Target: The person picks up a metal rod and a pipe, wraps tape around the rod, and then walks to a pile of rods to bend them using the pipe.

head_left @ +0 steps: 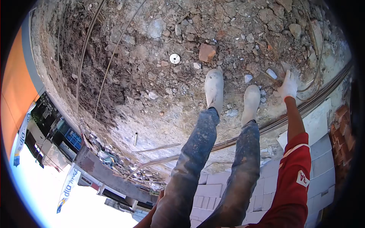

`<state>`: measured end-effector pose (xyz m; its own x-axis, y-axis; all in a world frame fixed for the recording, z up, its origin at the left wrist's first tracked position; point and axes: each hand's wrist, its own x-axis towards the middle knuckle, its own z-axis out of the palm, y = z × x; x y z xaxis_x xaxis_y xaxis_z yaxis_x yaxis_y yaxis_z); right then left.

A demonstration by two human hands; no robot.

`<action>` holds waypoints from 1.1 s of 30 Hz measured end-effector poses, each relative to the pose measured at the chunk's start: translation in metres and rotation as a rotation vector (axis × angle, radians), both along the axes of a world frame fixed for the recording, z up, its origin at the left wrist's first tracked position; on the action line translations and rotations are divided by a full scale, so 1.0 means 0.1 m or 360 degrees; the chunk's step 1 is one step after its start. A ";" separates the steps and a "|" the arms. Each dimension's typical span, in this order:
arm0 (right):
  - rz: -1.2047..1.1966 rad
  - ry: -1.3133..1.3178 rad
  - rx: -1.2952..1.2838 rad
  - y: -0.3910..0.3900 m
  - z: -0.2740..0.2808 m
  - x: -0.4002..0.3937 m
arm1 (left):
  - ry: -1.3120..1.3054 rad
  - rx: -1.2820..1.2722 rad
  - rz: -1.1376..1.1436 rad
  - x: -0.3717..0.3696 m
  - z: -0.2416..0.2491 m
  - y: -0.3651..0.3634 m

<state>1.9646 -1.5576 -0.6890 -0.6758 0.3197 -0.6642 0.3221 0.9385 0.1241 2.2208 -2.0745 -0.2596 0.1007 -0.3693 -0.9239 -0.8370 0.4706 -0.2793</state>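
My right hand (289,87), in a white glove, is low over the rubble at the right, beside the wires. Its fingers are stretched out and apart, with the thumb to the left. A thin brown stick (269,77) ends close to the thumb and fingers; whether they touch cannot be made out. Just left of the hand lies a pale stone (271,73). Only part of my left arm shows at the bottom, beside my leg; my left hand is out of sight.
My light boots (214,86) stand on rubble. Ahead are a reddish block (207,53) and a round white disc (174,59). Long rods (304,109) run behind my feet. Grey blocks (319,159) and red bricks (342,133) are stacked at the right. Wires (85,45) cross the left side.
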 end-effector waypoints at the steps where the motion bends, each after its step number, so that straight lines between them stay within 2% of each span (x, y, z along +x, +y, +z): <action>1: 0.0023 -0.0065 -0.0095 0.09 -0.08 0.01 | 0.0006 0.0001 0.0031 0.05 0.00 0.08; 3: 0.0036 0.0028 -0.0204 0.12 -0.07 0.04 | 0.0024 0.0002 0.0088 0.08 -0.06 0.23; 5: -0.0109 -0.0049 -0.0270 0.11 -0.08 0.06 | 0.0045 0.0007 0.0126 0.16 -0.07 0.31; 7: -0.0075 0.0110 -0.0348 0.13 -0.17 0.24 | 0.0081 0.0000 0.0181 0.27 -0.07 0.33; 9: -0.0167 0.0168 -0.0652 0.04 0.01 0.22 | 0.0078 -0.0008 0.0236 0.39 -0.03 0.40; 11: -0.0248 0.0196 -0.0759 0.05 -0.05 0.29 | 0.0095 -0.0010 0.0285 0.49 -0.01 0.59; 15: -0.0285 0.0170 -0.0702 -0.04 -0.11 0.43 | 0.0195 -0.0035 0.0375 0.71 0.04 1.04; 17: -0.0188 0.0563 -0.0793 -0.08 0.09 0.45 | 0.0231 -0.0024 0.0385 0.79 0.07 1.17; 19: -0.0350 0.0477 -0.1009 -0.02 0.50 0.45 | 0.0298 -0.0050 0.0423 0.97 0.10 1.39; 20: -0.0323 0.0341 -0.0939 -0.02 0.81 0.43 | 0.0378 -0.0062 0.0521 1.20 0.10 1.48; 21: -0.0501 0.0302 -0.0950 0.04 1.06 0.43 | 0.0396 -0.0077 0.0585 1.29 0.13 1.62; 22: -0.0456 0.0506 -0.1060 0.23 1.15 0.51 | 0.0570 -0.0045 0.0631 1.35 0.23 1.76; 23: -0.0663 0.0646 -0.1171 0.25 1.44 0.44 | 0.0593 -0.0059 0.0603 1.48 0.30 1.91; 24: -0.0599 0.0797 -0.1075 0.20 1.90 0.28 | 0.0673 -0.0021 0.0636 1.65 0.34 2.06; 26: -0.0497 0.0908 -0.1108 0.46 2.30 0.04 | 0.0703 -0.0113 0.0626 1.80 0.49 2.36; 28: -0.0409 0.0890 -0.0919 0.19 3.34 -0.36 | 0.0707 -0.0130 0.0893 1.71 0.74 2.55; 30: -0.0270 0.0819 -0.0947 0.25 3.83 -0.66 | 0.0719 -0.0138 0.1275 1.65 0.90 2.67; 33: -0.0125 0.0753 -0.1162 0.04 4.51 -0.96 | 0.0939 -0.0329 0.1561 1.55 1.11 2.96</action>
